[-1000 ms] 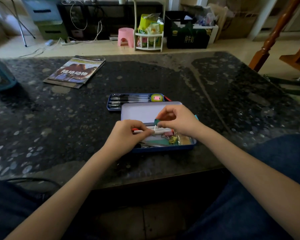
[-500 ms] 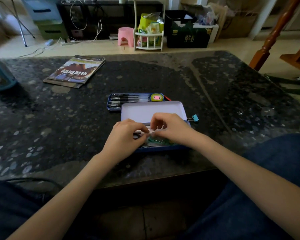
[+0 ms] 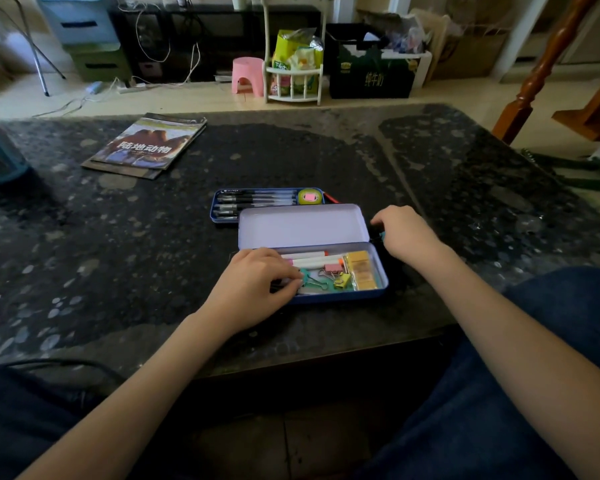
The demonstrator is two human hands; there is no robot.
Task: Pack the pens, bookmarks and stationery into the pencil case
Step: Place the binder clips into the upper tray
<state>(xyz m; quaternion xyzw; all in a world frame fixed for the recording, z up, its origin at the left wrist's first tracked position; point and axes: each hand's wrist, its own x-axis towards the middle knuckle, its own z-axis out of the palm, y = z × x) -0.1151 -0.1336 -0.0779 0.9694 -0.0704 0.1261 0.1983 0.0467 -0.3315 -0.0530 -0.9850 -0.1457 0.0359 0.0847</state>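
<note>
Blue pencil case (image 3: 340,298) under curled left hand (image 3: 257,282); right hand (image 3: 404,233) curled on teal clip (image 3: 381,235).

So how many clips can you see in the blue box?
3 clips, all in the front box: a green clip by the left hand, a pink clip and a yellow clip. That hand may hide more.

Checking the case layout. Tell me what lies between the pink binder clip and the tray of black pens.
In the head view, white markers, then the case's open lid, lie between pink binder clip and pen tray.
</note>
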